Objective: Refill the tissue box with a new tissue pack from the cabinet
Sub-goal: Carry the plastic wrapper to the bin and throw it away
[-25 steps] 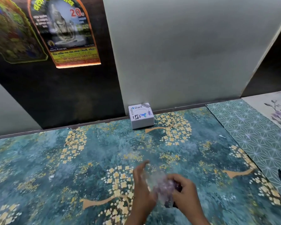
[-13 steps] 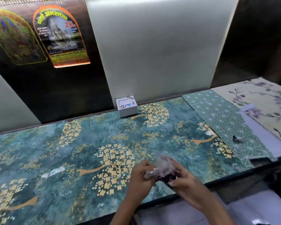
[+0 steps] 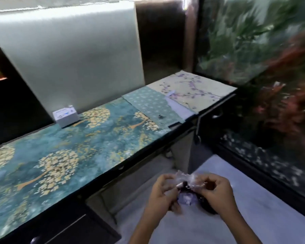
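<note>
Both my hands hold a crumpled clear plastic wrapper point(image 3: 188, 180) with something dark and purplish inside, low in the view over the pale floor. My left hand point(image 3: 161, 192) pinches its left side and my right hand point(image 3: 217, 192) grips its right side. A small white box point(image 3: 65, 115) with blue print stands at the back of the counter point(image 3: 63, 150) against the wall panel, well away from my hands. The counter has dark cabinet fronts point(image 3: 63, 224) below it.
The counter top is covered with a teal and gold patterned sheet, a green geometric sheet point(image 3: 151, 106) and a floral sheet point(image 3: 192, 87). A fish tank point(image 3: 264, 55) stands at the right on a dark stand. An open gap point(image 3: 148, 171) shows under the counter.
The view has swung right and back from the counter. My hands, still on the wrapper, are now over the floor in front of the counter instead of above its top. The fish tank came into view.
</note>
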`<state>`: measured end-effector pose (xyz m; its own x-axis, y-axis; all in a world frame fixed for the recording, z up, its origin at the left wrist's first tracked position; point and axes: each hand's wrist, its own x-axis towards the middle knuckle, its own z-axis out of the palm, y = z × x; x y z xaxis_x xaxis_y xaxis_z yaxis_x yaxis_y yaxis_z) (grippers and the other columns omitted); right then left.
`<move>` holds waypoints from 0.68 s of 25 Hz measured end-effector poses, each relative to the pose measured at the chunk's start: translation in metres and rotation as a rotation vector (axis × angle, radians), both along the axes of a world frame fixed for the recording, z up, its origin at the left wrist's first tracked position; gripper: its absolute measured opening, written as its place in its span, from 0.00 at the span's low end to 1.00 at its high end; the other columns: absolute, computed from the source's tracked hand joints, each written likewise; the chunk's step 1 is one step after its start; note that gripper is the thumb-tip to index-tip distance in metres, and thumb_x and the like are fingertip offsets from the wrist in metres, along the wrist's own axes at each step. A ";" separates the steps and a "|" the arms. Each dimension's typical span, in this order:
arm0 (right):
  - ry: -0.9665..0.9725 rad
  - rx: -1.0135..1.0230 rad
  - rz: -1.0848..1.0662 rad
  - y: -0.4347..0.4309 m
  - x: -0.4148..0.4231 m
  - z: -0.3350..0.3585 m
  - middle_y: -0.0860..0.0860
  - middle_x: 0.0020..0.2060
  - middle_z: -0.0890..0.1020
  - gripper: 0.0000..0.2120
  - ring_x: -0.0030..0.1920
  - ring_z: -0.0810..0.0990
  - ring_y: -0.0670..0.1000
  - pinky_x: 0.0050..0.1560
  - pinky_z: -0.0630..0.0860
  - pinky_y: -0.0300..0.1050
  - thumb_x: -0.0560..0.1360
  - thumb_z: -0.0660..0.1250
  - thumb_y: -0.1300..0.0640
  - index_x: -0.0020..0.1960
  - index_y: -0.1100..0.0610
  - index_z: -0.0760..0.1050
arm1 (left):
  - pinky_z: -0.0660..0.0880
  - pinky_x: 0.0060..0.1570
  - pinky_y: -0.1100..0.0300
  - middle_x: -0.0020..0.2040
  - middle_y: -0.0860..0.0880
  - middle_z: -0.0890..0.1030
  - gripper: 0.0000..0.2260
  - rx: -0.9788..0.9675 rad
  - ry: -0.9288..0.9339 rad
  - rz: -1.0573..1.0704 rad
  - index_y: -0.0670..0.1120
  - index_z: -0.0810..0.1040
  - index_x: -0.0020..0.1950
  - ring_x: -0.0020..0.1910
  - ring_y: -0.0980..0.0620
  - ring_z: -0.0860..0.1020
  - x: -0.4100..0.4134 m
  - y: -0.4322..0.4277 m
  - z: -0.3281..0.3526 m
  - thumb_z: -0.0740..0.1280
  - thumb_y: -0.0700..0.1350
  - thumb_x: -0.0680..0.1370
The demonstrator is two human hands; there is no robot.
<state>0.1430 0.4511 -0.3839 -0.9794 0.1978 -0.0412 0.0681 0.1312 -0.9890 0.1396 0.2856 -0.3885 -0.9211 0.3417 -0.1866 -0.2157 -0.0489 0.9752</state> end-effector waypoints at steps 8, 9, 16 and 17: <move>0.053 -0.140 -0.310 0.013 0.051 -0.007 0.55 0.44 0.80 0.16 0.37 0.81 0.41 0.37 0.77 0.31 0.67 0.67 0.75 0.34 0.55 0.78 | 0.74 0.26 0.59 0.22 0.53 0.74 0.15 -0.211 0.214 0.107 0.53 0.75 0.32 0.23 0.51 0.73 -0.006 0.068 -0.014 0.66 0.35 0.73; 0.014 -0.143 -0.263 0.010 0.054 -0.009 0.52 0.49 0.78 0.15 0.41 0.81 0.41 0.40 0.79 0.34 0.68 0.67 0.74 0.39 0.53 0.78 | 0.76 0.27 0.55 0.23 0.53 0.75 0.15 -0.250 0.209 0.120 0.53 0.74 0.31 0.25 0.49 0.74 -0.009 0.072 -0.018 0.67 0.35 0.73; -0.099 -0.165 -0.402 0.051 0.044 -0.033 0.56 0.38 0.80 0.22 0.34 0.82 0.50 0.34 0.81 0.42 0.68 0.66 0.74 0.50 0.48 0.77 | 0.77 0.33 0.64 0.27 0.55 0.81 0.13 -0.249 0.173 -0.349 0.50 0.77 0.37 0.31 0.57 0.81 -0.038 0.085 -0.030 0.64 0.33 0.75; -0.132 -0.169 -0.331 0.061 0.041 -0.041 0.57 0.37 0.78 0.26 0.29 0.79 0.49 0.32 0.80 0.42 0.69 0.64 0.75 0.55 0.47 0.76 | 0.74 0.31 0.68 0.26 0.56 0.81 0.14 -0.265 0.176 -0.415 0.50 0.77 0.36 0.30 0.60 0.80 -0.045 0.091 -0.036 0.63 0.32 0.75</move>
